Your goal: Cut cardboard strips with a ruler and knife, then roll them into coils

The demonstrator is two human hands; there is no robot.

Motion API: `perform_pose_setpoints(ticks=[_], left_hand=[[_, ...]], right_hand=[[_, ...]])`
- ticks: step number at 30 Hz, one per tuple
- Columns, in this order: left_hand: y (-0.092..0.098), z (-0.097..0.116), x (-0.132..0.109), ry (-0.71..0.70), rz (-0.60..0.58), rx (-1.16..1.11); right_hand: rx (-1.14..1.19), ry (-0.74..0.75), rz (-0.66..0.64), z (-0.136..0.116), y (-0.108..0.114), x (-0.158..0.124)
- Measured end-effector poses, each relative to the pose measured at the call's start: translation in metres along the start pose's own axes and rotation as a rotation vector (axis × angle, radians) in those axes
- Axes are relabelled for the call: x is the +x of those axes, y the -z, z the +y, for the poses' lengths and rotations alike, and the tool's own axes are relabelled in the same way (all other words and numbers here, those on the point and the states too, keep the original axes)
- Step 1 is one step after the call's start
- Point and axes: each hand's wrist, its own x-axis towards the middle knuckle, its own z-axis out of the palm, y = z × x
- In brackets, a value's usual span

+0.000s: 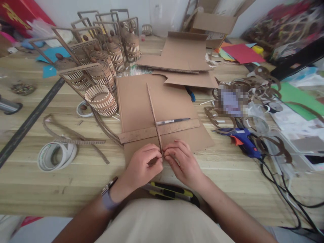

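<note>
Above the table [83,189], the left hand [144,165] and right hand [183,162] are pinching a corrugated strip [153,113], seemingly shaping it, next needing even pressure.

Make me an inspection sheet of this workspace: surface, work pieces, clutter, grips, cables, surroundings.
Surface: wooden table, dark band across its left side.
Work pieces: narrow cardboard strip over a cardboard sheet and flat crosspiece; pen nearby.
Clutter: tape roll left; glue gun right; yellow-and-black tool near the body, partly hidden.
Grips: left grip and right grip both pinch the narrow cardboard strip's near end.
Cables: black cables at right, reaching the near edge.
Surroundings: pale wall, open box behind.
</note>
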Motion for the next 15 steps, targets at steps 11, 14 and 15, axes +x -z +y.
perform_pose_setpoints(ticks=[11,14,15], left_hand=[[-0.0024,-0.0011,-0.004,0.103,-0.019,0.177],[-0.0044,0.0008,-0.0046,0.115,-0.009,0.206],[-0.0051,0.0018,-0.0045,0.134,-0.004,0.201]], right_hand=[[-0.076,-0.01,0.098,-0.003,-0.0068,-0.0047],[-0.055,-0.034,0.117,-0.0052,-0.0088,-0.0051],[-0.045,-0.045,0.125,-0.0058,-0.0095,-0.0053]])
